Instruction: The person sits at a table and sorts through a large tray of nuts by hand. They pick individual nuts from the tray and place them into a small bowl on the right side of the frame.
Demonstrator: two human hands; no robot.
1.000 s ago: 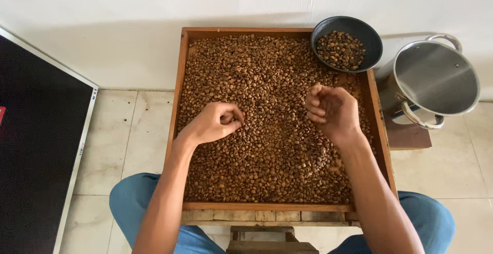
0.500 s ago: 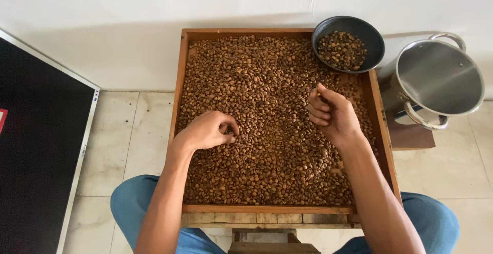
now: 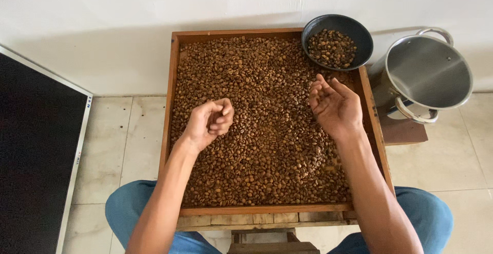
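Observation:
A shallow wooden tray (image 3: 173,105) rests over my knees, covered with a layer of brown coffee beans (image 3: 257,74). My left hand (image 3: 208,123) hovers over the left middle of the beans, fingers curled in toward the thumb; whether any beans are inside them is hidden. My right hand (image 3: 334,105) is over the right side of the tray, palm turned inward, fingers loosely spread, with nothing visible in it. A black bowl (image 3: 362,34) holding a small heap of beans sits on the tray's far right corner, just beyond my right hand.
A steel pot (image 3: 429,74) with loop handles stands tilted on a low wooden stand (image 3: 408,132) to the right of the tray. A large black flat panel (image 3: 36,156) lies on the tiled floor at left. A white wall is behind the tray.
My right hand has uncurled and its fingers now point toward the bowl. My left hand stays curled in nearly the same spot over the beans.

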